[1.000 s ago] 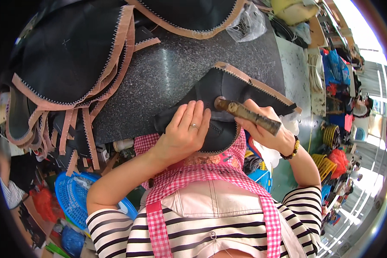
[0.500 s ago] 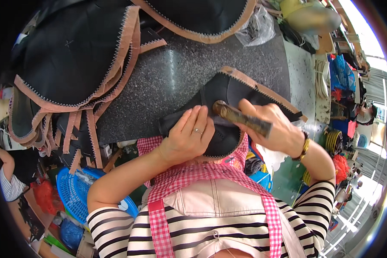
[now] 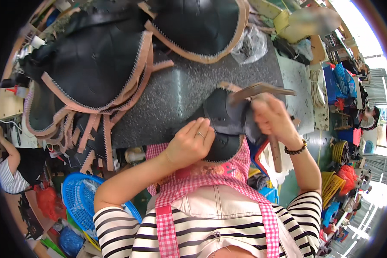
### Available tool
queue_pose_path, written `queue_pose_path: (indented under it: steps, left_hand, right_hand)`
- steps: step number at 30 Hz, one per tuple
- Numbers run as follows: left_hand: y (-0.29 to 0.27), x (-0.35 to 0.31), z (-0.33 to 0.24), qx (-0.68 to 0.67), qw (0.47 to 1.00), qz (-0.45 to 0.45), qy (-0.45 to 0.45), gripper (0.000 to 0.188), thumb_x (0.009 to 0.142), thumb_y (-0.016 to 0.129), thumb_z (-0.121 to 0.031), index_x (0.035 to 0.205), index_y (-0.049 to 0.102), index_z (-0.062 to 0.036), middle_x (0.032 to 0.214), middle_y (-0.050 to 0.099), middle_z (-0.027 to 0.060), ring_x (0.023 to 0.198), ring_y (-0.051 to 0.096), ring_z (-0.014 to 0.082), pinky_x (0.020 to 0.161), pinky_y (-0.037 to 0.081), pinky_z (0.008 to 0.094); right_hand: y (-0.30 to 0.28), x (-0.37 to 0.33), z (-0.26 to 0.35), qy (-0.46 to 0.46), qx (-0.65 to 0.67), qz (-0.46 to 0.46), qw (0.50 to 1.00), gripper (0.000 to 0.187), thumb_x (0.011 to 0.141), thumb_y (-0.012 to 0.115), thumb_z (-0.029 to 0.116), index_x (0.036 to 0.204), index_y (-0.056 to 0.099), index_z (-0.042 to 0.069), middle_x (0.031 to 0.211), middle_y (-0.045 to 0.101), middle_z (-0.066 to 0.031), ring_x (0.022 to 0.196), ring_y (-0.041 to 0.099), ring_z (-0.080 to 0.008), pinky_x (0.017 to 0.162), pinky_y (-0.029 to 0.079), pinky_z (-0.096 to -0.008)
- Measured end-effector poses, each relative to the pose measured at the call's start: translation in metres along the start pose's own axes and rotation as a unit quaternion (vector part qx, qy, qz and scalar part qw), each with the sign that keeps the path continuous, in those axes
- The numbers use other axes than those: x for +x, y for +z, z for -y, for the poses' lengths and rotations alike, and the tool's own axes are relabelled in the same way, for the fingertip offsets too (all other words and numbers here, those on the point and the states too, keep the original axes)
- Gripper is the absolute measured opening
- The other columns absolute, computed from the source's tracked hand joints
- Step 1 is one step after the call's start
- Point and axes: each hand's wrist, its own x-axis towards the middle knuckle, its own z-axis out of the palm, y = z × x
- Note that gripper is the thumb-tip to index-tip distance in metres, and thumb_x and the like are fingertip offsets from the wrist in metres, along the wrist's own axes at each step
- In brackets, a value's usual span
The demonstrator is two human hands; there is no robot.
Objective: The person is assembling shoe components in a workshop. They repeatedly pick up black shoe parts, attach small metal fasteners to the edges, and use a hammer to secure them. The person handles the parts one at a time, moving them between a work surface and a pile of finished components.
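Observation:
My right hand (image 3: 274, 118) is closed around the wooden handle of a hammer (image 3: 254, 91). The hammer head is raised above the right part of a black leather shoe upper (image 3: 222, 112), apart from it and slightly blurred. This upper has a tan, zigzag-stitched edge and lies at the table's front edge, partly overhanging my lap. With fingers pressed together, my left hand (image 3: 188, 142) holds the upper's left side down; the fingertips' exact grip is hidden.
More black uppers with tan zigzag edges (image 3: 94, 64) are piled on the dark speckled table (image 3: 176, 94) at left and far side. A clear plastic bag (image 3: 251, 45) lies at the back right. A blue basket (image 3: 78, 195) stands below left; another person's arm (image 3: 9, 150) shows far left.
The hammer has swung up and to the right, off the upper, and its head has turned. My left hand stays on the leather. The whole view has shifted slightly.

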Motion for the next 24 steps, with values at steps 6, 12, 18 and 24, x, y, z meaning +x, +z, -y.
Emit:
queue_pose_path:
  steps: [6,12,18,24]
  left_hand:
    - [-0.090,0.135,0.044,-0.034,0.992,-0.080,-0.095,0.019,0.078,0.066,-0.007,0.097,0.066,-0.0029,0.082,0.067,0.0156,0.071,0.068,0.0242,0.062,0.052,0.0337]
    - [-0.102,0.232,0.226,-0.011,0.957,-0.202,-0.209,0.019,0.080,0.069,-0.018,0.080,0.067,0.0000,0.072,0.065,0.0143,0.065,0.064,0.0238,0.063,0.047,0.0337]
    - [-0.065,0.200,0.307,-0.144,0.926,-0.151,-0.314,0.033,0.080,0.071,-0.031,0.094,0.069,-0.0011,0.085,0.071,0.0160,0.081,0.069,0.0292,0.073,0.051,0.0375]
    - [-0.099,0.205,0.258,0.019,0.926,-0.210,-0.313,0.030,0.085,0.069,-0.022,0.106,0.063,-0.0002,0.097,0.068,0.0143,0.084,0.065,0.0236,0.076,0.050,0.0356]
  right_hand:
    - [-0.126,0.035,-0.026,-0.266,-0.472,-0.398,0.741,0.017,0.092,0.060,0.018,0.103,0.054,0.008,0.082,0.062,-0.0148,0.070,0.059,-0.0373,0.061,0.046,-0.0406]
    - [-0.182,0.055,-0.086,-0.253,-0.588,-0.402,0.654,0.022,0.091,0.058,0.024,0.107,0.053,0.011,0.090,0.059,-0.0139,0.078,0.062,-0.0353,0.066,0.049,-0.0455]
    - [-0.179,0.049,-0.086,-0.293,-0.576,-0.424,0.634,0.018,0.090,0.057,0.019,0.106,0.056,0.009,0.088,0.056,-0.0144,0.087,0.060,-0.0325,0.073,0.048,-0.0438]
    - [-0.105,0.094,-0.001,-0.438,-0.338,-0.245,0.796,0.014,0.086,0.060,0.010,0.097,0.065,0.002,0.095,0.064,-0.0158,0.092,0.061,-0.0347,0.080,0.050,-0.0414]
